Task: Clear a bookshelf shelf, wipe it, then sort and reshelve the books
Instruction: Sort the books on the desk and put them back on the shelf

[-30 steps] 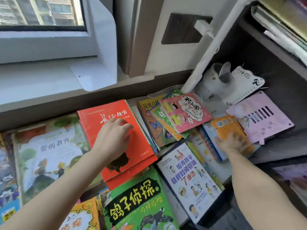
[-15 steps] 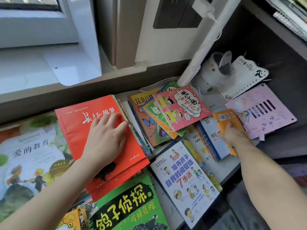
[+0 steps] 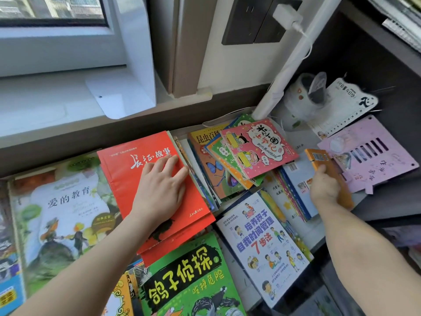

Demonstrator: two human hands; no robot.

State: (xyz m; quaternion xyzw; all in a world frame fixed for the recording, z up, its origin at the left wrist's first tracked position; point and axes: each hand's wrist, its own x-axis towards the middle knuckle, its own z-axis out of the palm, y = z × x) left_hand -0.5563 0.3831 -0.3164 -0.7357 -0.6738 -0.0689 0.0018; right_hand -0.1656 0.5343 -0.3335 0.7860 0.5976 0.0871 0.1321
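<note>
Your left hand (image 3: 159, 192) lies flat, fingers straight, on the red book (image 3: 123, 176) — draw out levelly the orange book (image 3: 317, 156) your right hand (image 3: 324, 188) grips.

Orange book (image 3: 317, 156): formerly flat under right hand (image 3: 324, 188), now gripped and tilted on edge. Left hand (image 3: 162, 190): fingers slid to right edge of red book (image 3: 123, 183).

Up and to the left of the fingers (image 3: 169, 161) of the left hand (image 3: 159, 192), a white-framed window (image 3: 68, 39) lets bright daylight fall on a white sill (image 3: 45, 106). Straight beyond those fingers a brown wooden post (image 3: 184, 42) rises beside a cream wall (image 3: 227, 67), which carries a dark socket panel (image 3: 255, 21) with a white plug (image 3: 287, 15). Beyond the right hand (image 3: 325, 188) stands a dark shelf unit (image 3: 364, 53).
</note>
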